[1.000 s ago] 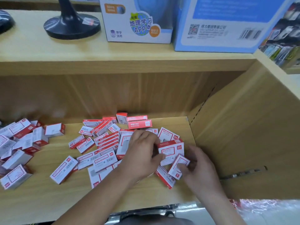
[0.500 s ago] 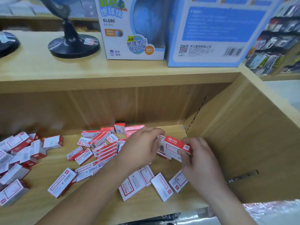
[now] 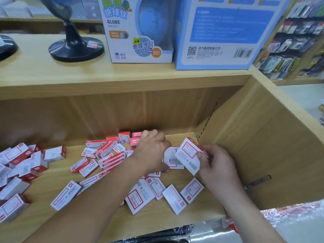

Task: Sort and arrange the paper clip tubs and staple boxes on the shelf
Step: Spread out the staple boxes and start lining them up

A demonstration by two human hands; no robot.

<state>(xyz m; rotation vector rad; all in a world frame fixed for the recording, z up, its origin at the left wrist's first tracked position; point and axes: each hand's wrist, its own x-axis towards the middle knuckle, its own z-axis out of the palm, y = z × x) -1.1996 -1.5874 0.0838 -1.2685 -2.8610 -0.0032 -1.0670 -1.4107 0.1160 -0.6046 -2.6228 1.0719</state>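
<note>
Bare left hand (image 3: 152,153) and right hand (image 3: 217,165), uncovered from fingertips through the wrists, knuckles showing as soft ridges on the left one. Same for left forearm (image 3: 105,199) and right forearm (image 3: 249,218), bare all the way to the lower frame edge, slim and smooth-looking. A dark curved patch (image 3: 166,241) at bottom centre could be the person's clothing; too little of it shows to tell.
</note>
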